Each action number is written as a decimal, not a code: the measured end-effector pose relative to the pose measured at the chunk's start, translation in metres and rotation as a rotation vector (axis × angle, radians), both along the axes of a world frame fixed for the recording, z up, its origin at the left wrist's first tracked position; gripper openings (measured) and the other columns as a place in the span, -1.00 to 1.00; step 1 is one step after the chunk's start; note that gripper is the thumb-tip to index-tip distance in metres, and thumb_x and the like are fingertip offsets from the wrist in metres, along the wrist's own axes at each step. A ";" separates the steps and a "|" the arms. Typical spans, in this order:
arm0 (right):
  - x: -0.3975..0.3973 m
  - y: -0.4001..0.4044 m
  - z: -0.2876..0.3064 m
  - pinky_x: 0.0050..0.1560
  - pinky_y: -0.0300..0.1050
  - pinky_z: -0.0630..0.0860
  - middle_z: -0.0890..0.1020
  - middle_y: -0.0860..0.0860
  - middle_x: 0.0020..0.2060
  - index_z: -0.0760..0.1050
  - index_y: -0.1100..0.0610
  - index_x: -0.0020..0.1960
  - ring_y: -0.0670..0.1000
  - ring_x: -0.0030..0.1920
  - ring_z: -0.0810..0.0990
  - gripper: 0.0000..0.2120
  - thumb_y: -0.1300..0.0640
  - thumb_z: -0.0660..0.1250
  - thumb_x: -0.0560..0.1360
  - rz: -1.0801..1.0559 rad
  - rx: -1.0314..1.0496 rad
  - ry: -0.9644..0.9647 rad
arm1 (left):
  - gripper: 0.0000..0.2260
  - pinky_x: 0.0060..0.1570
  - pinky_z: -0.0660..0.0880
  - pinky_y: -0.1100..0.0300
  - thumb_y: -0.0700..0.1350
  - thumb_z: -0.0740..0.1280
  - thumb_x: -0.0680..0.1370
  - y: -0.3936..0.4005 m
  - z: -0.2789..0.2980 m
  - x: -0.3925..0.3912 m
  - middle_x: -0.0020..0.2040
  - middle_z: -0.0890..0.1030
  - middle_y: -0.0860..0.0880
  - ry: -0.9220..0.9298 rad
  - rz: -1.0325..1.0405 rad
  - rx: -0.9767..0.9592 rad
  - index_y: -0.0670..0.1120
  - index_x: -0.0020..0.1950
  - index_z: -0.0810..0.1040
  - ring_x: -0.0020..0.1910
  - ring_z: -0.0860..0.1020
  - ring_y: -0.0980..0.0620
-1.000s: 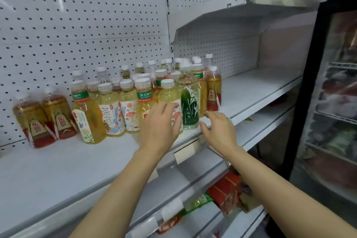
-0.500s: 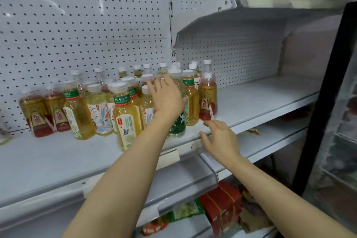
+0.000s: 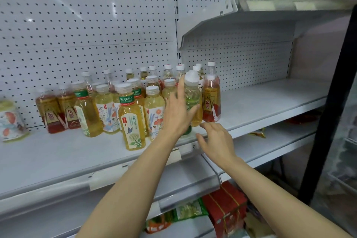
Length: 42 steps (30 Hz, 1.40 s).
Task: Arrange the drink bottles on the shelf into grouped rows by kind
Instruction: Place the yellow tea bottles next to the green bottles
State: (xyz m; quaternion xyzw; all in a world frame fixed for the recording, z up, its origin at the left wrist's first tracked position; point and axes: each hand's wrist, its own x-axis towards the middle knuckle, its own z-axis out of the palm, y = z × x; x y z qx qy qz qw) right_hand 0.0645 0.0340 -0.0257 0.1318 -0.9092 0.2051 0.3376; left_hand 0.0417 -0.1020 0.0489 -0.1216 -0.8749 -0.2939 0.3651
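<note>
— Wrapping round a green-labelled bottle [image 3: 190,100] is the left hand [image 3: 176,114]; the thumb presses its right side and the forefinger points up beside the white cap; is that a firm hold?

— It looks closed on the bottle's body, though the other fingers are hidden behind it; the bottle stands near the front edge of the grey shelf [image 3: 260,102], just left of an amber bottle with a red label [image 3: 212,100].

— And the right hand [image 3: 216,141]?

— Open and empty; fingers spread loosely, hovering at the shelf's front lip just below that bottle.

— The rest of the drinks?

— Crowded to the left; a yellow tea bottle with a green band [image 3: 131,120] stands foremost; two red-labelled bottles [image 3: 58,112] lean by the pegboard [image 3: 87,15].
</note>
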 end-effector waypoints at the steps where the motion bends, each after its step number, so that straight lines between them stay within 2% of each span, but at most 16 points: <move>1: 0.001 -0.003 0.001 -0.02 -0.05 0.50 0.65 0.04 0.01 0.56 0.12 0.16 0.10 0.06 0.57 -0.71 0.02 0.34 0.49 0.009 0.003 0.004 | -0.09 0.17 0.49 -0.08 0.14 0.40 0.52 -0.004 -0.001 0.006 0.28 0.46 -0.19 0.004 -0.026 0.046 0.20 0.58 -0.24 0.20 0.49 -0.13; 5: 0.006 -0.019 0.001 -0.05 -0.07 0.49 0.66 0.04 -0.02 0.57 0.10 0.14 0.10 0.01 0.59 -0.72 0.03 0.36 0.47 0.049 0.008 0.025 | -0.05 0.23 0.43 0.11 0.13 0.46 0.48 -0.027 0.004 0.033 0.44 0.39 -0.08 0.048 -0.102 0.224 0.20 0.59 -0.20 0.24 0.43 0.14; 7: 0.009 -0.030 0.000 -0.06 -0.09 0.48 0.66 0.04 0.00 0.56 0.10 0.16 0.09 0.02 0.59 -0.71 0.04 0.36 0.48 0.074 0.000 0.017 | -0.03 0.27 0.42 0.20 0.08 0.52 0.44 -0.040 0.008 0.048 0.50 0.33 0.09 0.104 -0.128 0.350 0.14 0.61 -0.11 0.28 0.42 0.26; 10: 0.012 -0.046 -0.001 -0.02 -0.09 0.47 0.64 0.04 0.04 0.55 0.12 0.19 0.08 0.07 0.57 -0.69 0.03 0.35 0.50 0.116 -0.009 -0.003 | -0.18 0.13 0.45 0.41 -0.10 0.58 0.40 -0.062 0.012 0.070 0.24 0.41 0.40 0.171 -0.160 0.569 -0.04 0.50 0.15 0.13 0.50 0.44; 12: 0.014 -0.058 -0.002 -0.01 -0.07 0.48 0.64 0.05 0.05 0.55 0.13 0.19 0.08 0.06 0.57 -0.69 0.03 0.35 0.50 0.132 -0.011 -0.001 | -0.31 0.17 0.44 0.36 -0.08 0.56 0.43 -0.077 0.013 0.084 0.21 0.48 0.31 0.190 -0.133 0.686 -0.05 0.42 0.24 0.16 0.51 0.37; 14: 0.017 -0.072 -0.002 0.00 -0.06 0.49 0.64 0.04 0.06 0.55 0.13 0.21 0.08 0.07 0.57 -0.69 0.04 0.35 0.50 0.146 -0.008 0.001 | -0.36 0.34 0.40 0.12 0.07 0.50 0.44 -0.093 0.013 0.095 0.33 0.47 0.09 0.197 -0.115 0.798 0.03 0.42 0.27 0.33 0.46 0.14; 15: 0.017 -0.079 -0.002 0.01 -0.06 0.49 0.64 0.04 0.07 0.54 0.12 0.21 0.08 0.07 0.57 -0.69 0.04 0.34 0.51 0.153 -0.007 -0.002 | -0.37 0.38 0.36 0.07 0.13 0.46 0.45 -0.101 0.013 0.100 0.39 0.44 0.07 0.185 -0.117 0.852 0.06 0.44 0.27 0.37 0.41 0.08; 19: 0.019 -0.110 0.000 0.00 -0.05 0.49 0.63 0.05 0.09 0.52 0.12 0.25 0.09 0.09 0.56 -0.67 0.03 0.31 0.52 0.154 -0.029 -0.020 | -0.40 0.46 0.20 0.03 0.17 0.30 0.58 -0.142 0.011 0.108 0.53 0.29 0.06 0.079 -0.117 0.962 0.06 0.56 0.19 0.50 0.25 0.04; 22: 0.023 -0.135 0.004 0.01 -0.04 0.48 0.59 0.08 0.15 0.47 0.13 0.29 0.11 0.14 0.53 -0.64 0.04 0.31 0.53 0.169 -0.079 -0.049 | -0.33 0.52 0.12 -0.03 0.22 0.24 0.59 -0.176 0.004 0.114 0.59 0.20 0.01 -0.010 -0.120 0.990 0.03 0.61 0.08 0.55 0.18 0.00; 24: 0.024 -0.152 0.008 0.02 -0.02 0.48 0.55 0.09 0.18 0.40 0.14 0.34 0.12 0.16 0.50 -0.59 0.04 0.31 0.54 0.179 -0.108 -0.072 | -0.29 0.51 0.16 -0.10 0.29 0.25 0.55 -0.198 0.000 0.118 0.58 0.23 0.00 -0.033 -0.111 0.994 0.06 0.60 0.11 0.54 0.22 -0.01; 27: 0.024 -0.174 0.014 0.14 0.05 0.47 0.46 0.09 0.28 0.22 0.13 0.46 0.12 0.25 0.44 -0.43 0.03 0.32 0.53 0.168 -0.208 -0.105 | -0.22 0.40 0.34 -0.21 0.45 0.33 0.39 -0.229 -0.006 0.127 0.48 0.40 -0.02 -0.086 -0.122 1.035 0.15 0.51 0.25 0.44 0.39 -0.07; 30: 0.024 -0.193 0.015 0.20 0.10 0.45 0.38 0.12 0.33 0.08 0.12 0.52 0.14 0.31 0.39 -0.30 0.02 0.35 0.52 0.141 -0.286 -0.106 | -0.32 0.30 0.46 -0.17 0.38 0.35 0.42 -0.256 -0.014 0.134 0.36 0.51 -0.02 -0.096 -0.134 1.043 0.11 0.44 0.33 0.32 0.51 -0.07; 32: 0.024 -0.204 0.014 0.24 0.11 0.42 0.34 0.14 0.38 0.01 0.12 0.54 0.15 0.35 0.36 -0.23 0.01 0.37 0.50 0.118 -0.345 -0.105 | -0.38 0.22 0.54 -0.06 0.29 0.35 0.48 -0.270 -0.017 0.138 0.31 0.55 -0.02 -0.092 -0.134 1.055 0.06 0.45 0.33 0.27 0.55 -0.05; 36: 0.019 -0.226 0.013 0.28 0.12 0.43 0.26 0.14 0.47 -0.07 0.10 0.55 0.16 0.42 0.32 -0.11 -0.07 0.42 0.46 0.063 -0.463 -0.085 | -0.52 0.16 0.55 -0.22 0.16 0.33 0.56 -0.287 -0.023 0.146 0.24 0.60 -0.12 -0.110 -0.142 1.112 -0.01 0.41 0.36 0.19 0.61 -0.19; 39: 0.012 -0.240 0.013 0.29 0.19 0.43 0.21 0.16 0.50 -0.11 0.06 0.55 0.19 0.43 0.30 -0.09 -0.15 0.39 0.45 0.041 -0.535 -0.092 | -0.59 0.12 0.58 -0.19 0.08 0.29 0.61 -0.295 -0.022 0.151 0.20 0.61 -0.13 -0.123 -0.125 1.104 -0.02 0.41 0.35 0.12 0.63 -0.17; 42: 0.002 -0.247 0.010 0.41 0.21 0.28 0.20 0.17 0.50 -0.08 0.11 0.55 0.19 0.48 0.22 -0.09 -0.13 0.41 0.45 0.041 -0.599 -0.090 | -0.60 0.06 0.60 -0.14 0.07 0.29 0.61 -0.304 -0.023 0.151 0.17 0.61 -0.11 -0.112 -0.117 1.105 -0.03 0.39 0.34 0.05 0.65 -0.09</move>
